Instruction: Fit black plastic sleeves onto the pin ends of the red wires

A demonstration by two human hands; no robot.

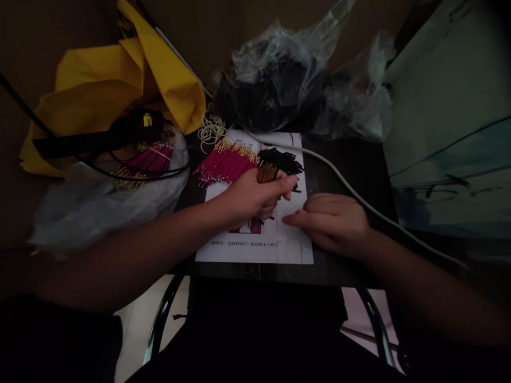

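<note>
Left hand: fingers closed around a bundle, brown ends showing above the fist. Right hand: just right of the left, apart from it, fingers curled; whether it grips anything cannot be told. Both are over the sheet or its right edge.

Handling, as judged: the bundle should be light, its pieces thin and fairly flexible, liable to slide past one another if the grip loosens. Hold it round the middle, clear of the ends.

Count: one bundle in hand; one sheet under the hands; one red pile and one black heap just beyond the left hand, pieces too many and overlapped to count; one tied red bunch farther left; one pale cable beyond the right hand.
</note>
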